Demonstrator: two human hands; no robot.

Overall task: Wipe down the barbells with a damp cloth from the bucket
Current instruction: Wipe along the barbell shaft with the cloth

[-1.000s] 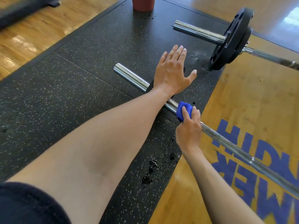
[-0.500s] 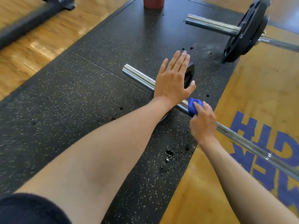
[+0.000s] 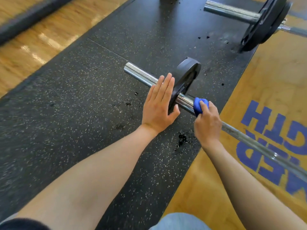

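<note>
Speckled black rubber mat (image 3: 83, 97) underfoot, wood floor on both sides. Near barbell (image 3: 141, 75) lies across the mat, and the right hand (image 3: 207, 125) grips a bunched blue cloth (image 3: 198, 106) around its shaft, just beside the small plate (image 3: 186, 80). Left hand (image 3: 157, 107), fingers straight and together, presses flat against that plate's outer face. Dark wet spots (image 3: 182, 138) dot the mat. Risk as I see it: a hard wipe could roll the bar or shove the plate outward if that bracing palm slips. Second barbell (image 3: 232, 11) waits beyond.
</note>
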